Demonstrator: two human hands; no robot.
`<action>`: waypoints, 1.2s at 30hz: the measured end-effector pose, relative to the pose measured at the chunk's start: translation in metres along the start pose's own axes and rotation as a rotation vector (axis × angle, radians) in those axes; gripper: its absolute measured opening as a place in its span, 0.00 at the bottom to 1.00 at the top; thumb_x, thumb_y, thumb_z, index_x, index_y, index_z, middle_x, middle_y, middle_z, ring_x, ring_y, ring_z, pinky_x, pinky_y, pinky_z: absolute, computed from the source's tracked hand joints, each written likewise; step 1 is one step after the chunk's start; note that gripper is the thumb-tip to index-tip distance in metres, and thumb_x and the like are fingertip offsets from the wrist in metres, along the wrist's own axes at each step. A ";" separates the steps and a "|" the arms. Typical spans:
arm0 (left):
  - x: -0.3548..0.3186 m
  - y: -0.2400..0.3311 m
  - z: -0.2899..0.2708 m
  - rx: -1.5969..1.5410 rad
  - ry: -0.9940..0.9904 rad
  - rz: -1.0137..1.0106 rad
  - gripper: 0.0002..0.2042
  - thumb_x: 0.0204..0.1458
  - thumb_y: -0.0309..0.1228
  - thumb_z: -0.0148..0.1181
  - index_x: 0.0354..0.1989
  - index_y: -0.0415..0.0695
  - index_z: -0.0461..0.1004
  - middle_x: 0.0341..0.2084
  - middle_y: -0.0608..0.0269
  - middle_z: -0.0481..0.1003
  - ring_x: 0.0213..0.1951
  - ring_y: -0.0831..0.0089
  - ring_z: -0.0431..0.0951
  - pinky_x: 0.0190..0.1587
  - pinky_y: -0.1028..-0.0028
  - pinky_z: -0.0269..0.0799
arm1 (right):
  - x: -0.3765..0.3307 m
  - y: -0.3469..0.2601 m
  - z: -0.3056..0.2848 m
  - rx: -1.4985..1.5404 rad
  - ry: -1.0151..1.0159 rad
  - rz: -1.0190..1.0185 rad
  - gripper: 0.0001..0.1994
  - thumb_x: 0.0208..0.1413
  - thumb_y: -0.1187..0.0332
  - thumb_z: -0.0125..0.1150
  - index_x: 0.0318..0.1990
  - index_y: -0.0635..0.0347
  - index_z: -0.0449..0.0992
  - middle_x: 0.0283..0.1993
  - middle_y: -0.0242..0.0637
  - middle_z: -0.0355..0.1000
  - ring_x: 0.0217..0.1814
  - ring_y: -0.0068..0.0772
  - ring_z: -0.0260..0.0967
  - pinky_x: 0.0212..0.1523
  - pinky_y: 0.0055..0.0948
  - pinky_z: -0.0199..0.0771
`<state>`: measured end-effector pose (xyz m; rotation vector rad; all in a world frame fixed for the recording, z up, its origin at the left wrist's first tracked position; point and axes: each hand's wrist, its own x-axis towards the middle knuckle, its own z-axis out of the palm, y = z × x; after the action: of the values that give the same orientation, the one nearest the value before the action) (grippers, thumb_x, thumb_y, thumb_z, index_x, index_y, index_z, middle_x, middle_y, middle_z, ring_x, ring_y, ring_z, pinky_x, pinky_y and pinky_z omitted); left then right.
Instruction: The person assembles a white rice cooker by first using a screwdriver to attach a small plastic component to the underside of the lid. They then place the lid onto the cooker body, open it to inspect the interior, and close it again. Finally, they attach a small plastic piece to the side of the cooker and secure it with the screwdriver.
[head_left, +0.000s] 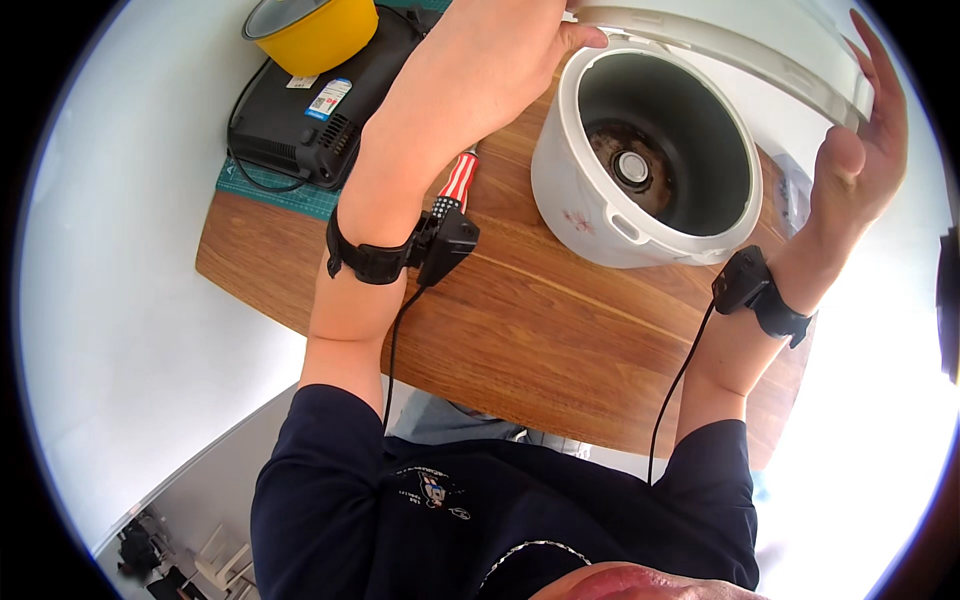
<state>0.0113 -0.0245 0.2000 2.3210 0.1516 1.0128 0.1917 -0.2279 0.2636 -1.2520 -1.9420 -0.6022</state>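
Observation:
A white rice cooker [575, 165] stands on the table with its top open. Its grey inner wall and a round, brown-stained heating plate [632, 168] show, with no inner pot inside. Over the cooker's far side, a white lid [720, 38] is raised and tilted. My left hand [510, 45] grips the lid's left end, thumb along its edge, other fingers hidden at the picture's top. At the lid's right end, my right hand [865, 140] presses against the edge, fingers extended up behind it and thumb bent in front. Whether the lid is still hinged to the cooker, I cannot tell.
At the far left a black appliance [300, 125] with a cord lies on a green cutting mat [275, 192]. A yellow pot [318, 38] sits on top. A tool with a striped red-and-white handle [459, 180] is beside my left wrist. Clear plastic [795, 190] lies right of the cooker.

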 end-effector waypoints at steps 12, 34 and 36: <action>0.005 0.012 0.009 -0.127 -0.020 -0.205 0.17 0.62 0.20 0.56 0.58 0.32 0.65 0.49 0.36 0.75 0.50 0.45 0.78 0.54 0.62 0.74 | -0.061 0.050 0.017 -0.049 0.446 0.220 0.47 0.51 0.33 0.67 0.66 0.67 0.71 0.65 0.47 0.73 0.68 0.41 0.69 0.69 0.36 0.66; 0.002 -0.023 0.024 -0.137 0.103 -0.038 0.23 0.63 0.26 0.63 0.62 0.36 0.62 0.49 0.51 0.78 0.51 0.64 0.81 0.56 0.66 0.75 | -0.052 0.031 0.027 0.806 0.516 0.385 0.25 0.66 0.61 0.65 0.65 0.66 0.71 0.55 0.38 0.72 0.58 0.28 0.69 0.59 0.29 0.69; 0.002 -0.024 0.025 -0.118 0.098 -0.052 0.22 0.63 0.26 0.63 0.62 0.36 0.62 0.48 0.51 0.79 0.50 0.65 0.81 0.55 0.67 0.74 | -0.053 0.031 0.026 0.784 0.518 0.342 0.24 0.66 0.63 0.65 0.64 0.67 0.72 0.54 0.38 0.72 0.57 0.29 0.69 0.58 0.29 0.69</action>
<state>0.0334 -0.0160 0.1747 2.1519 0.1849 1.0811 0.2251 -0.2262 0.2058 -0.7815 -1.2772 0.0383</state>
